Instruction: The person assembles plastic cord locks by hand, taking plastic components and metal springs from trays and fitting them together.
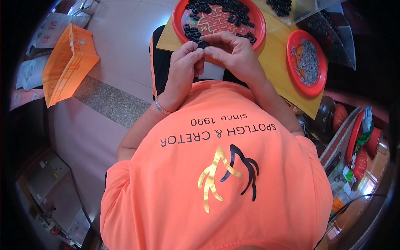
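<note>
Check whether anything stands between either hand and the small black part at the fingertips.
Nothing visible does: left hand and right hand meet at the black part. Other black parts lie beyond, in the red tray.

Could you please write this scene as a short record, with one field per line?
left hand: pinching a small black part
right hand: fingertips at the same part
larger red tray: holds loose black parts
smaller red tray: holds small silvery pieces
yellow table: under both trays
orange basket: off to the left
</note>
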Motion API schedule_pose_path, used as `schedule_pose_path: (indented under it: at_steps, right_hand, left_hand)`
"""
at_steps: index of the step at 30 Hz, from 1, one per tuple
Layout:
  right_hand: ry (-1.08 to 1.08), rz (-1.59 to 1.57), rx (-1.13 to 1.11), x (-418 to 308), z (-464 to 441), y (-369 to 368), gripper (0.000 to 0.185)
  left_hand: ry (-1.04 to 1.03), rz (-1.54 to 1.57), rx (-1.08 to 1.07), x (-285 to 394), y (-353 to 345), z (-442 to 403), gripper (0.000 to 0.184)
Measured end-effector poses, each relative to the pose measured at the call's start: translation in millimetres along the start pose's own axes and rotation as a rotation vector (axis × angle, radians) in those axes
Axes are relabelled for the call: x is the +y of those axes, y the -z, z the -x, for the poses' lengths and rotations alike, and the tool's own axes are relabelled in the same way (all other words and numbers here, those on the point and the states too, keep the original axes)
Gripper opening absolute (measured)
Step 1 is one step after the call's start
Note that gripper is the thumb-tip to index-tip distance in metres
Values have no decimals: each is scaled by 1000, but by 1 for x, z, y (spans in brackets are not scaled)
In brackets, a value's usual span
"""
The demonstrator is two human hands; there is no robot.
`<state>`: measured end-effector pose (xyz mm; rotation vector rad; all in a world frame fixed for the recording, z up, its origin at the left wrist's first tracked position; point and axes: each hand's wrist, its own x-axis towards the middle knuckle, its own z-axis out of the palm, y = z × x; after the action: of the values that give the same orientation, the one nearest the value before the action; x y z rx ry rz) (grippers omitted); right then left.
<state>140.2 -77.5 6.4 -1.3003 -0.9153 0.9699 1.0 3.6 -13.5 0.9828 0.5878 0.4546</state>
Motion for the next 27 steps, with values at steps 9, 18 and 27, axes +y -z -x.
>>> schedule_pose_path:
  at_steps: [9,18,27]
  right_hand:
    - [142,255,-17,-5,-2,4,29]
    - [228,322,12,2,-3,2,31]
    - [350,464,-49,-3,-3,7,29]
  left_hand:
    - [1,78,-12,0,0,-4,13]
    - [-23,100,-36,-2,-1,-6,18]
    - [-24,220,-15,-3,-6,-5,23]
